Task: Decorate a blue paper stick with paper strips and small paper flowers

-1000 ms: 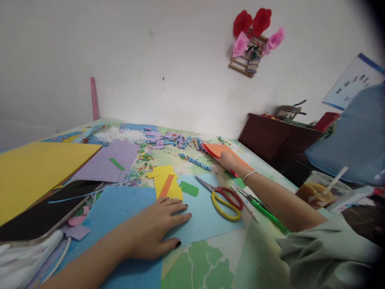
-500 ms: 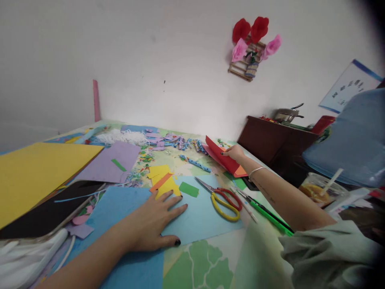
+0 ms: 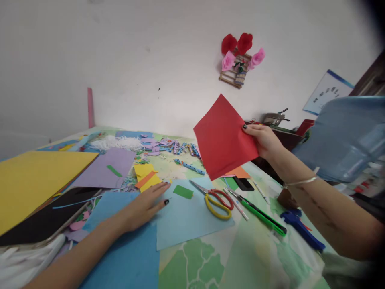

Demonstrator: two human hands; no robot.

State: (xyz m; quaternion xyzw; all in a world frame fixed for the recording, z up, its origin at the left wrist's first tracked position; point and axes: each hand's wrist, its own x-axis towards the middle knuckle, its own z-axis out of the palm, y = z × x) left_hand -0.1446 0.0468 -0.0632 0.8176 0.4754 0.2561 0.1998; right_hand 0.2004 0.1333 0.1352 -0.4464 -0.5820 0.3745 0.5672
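My right hand (image 3: 263, 140) pinches the right edge of a red paper square (image 3: 224, 138) and holds it up in the air above the table. My left hand (image 3: 144, 204) lies flat with fingers stretched out on a light blue sheet (image 3: 189, 218), its fingertips close to yellow and orange paper pieces (image 3: 146, 180). A small green rectangle (image 3: 183, 192) lies on that sheet. Yellow-handled scissors (image 3: 215, 197) rest just right of it, and an orange sheet (image 3: 239, 172) stays on the table under the raised red paper.
A green utility knife (image 3: 261, 214), a white pen (image 3: 237, 205) and a blue tool (image 3: 302, 229) lie at the right. A large yellow sheet (image 3: 36, 176), a purple sheet (image 3: 105, 168), a dark tablet (image 3: 42, 216) and several paper scraps (image 3: 168, 146) cover the left and back. A paper-flower ornament (image 3: 237, 60) hangs on the wall.
My right hand has lifted the red paper off the orange sheet and raised it into the air. My left hand slid a little to the left on the blue paper.
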